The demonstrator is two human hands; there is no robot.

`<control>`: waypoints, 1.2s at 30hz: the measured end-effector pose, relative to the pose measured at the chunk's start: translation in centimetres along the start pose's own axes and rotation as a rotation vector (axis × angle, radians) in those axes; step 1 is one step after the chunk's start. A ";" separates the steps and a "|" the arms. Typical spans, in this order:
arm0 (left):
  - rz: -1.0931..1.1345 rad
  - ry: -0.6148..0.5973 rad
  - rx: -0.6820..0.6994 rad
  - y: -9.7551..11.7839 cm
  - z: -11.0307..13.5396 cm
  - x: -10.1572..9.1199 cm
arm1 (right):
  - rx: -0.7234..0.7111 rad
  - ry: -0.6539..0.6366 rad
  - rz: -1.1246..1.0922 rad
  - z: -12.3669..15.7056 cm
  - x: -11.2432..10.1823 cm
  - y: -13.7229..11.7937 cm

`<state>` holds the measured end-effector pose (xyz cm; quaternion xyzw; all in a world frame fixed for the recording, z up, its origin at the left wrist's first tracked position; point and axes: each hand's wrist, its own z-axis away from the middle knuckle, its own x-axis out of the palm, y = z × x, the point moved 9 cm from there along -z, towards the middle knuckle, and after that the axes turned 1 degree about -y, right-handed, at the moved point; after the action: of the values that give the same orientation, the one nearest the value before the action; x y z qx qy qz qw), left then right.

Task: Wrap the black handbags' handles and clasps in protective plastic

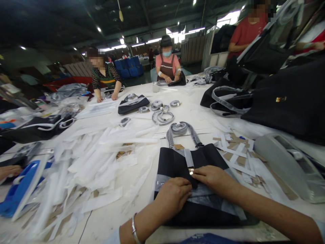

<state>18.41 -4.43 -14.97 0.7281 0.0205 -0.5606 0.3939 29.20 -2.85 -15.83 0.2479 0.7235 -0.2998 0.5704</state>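
A black handbag (pixel 203 211) lies flat before me, its handles (pixel 194 135) wrapped in clear plastic and pointing away. Clear film crosses its front, and a pale strip (pixel 188 158) runs down to a gold clasp (pixel 191 171) on its closing tab. My right hand (pixel 213 178) reaches in from the right, fingertips pinched at the clasp. My left hand (pixel 174 193), with a silver bangle on the wrist, is curled over the bag's middle just below the clasp. Its fingers are closed against the tab, and their tips are partly hidden. A brown tag (pixel 179 146) shows at the bag's top edge.
White and brown strips (pixel 101 169) pile up at left; more scraps (pixel 238 156) lie at right beside a grey plastic holder (pixel 291 166). A blue tape dispenser (pixel 22 189) stands near a co-worker's hand (pixel 10 172). Wrapped coiled straps (pixel 162 117) and black bags (pixel 291 98) lie farther back; co-workers stand around.
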 end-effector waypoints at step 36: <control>-0.300 0.005 0.027 0.6 -0.1 1.0 | 0.485 0.304 -0.026 10.3 -4.4 2.4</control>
<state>19.16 -5.16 -15.52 0.7235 0.1224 -0.6116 0.2957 38.86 -8.66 -13.65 0.4101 0.7108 -0.4308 0.3755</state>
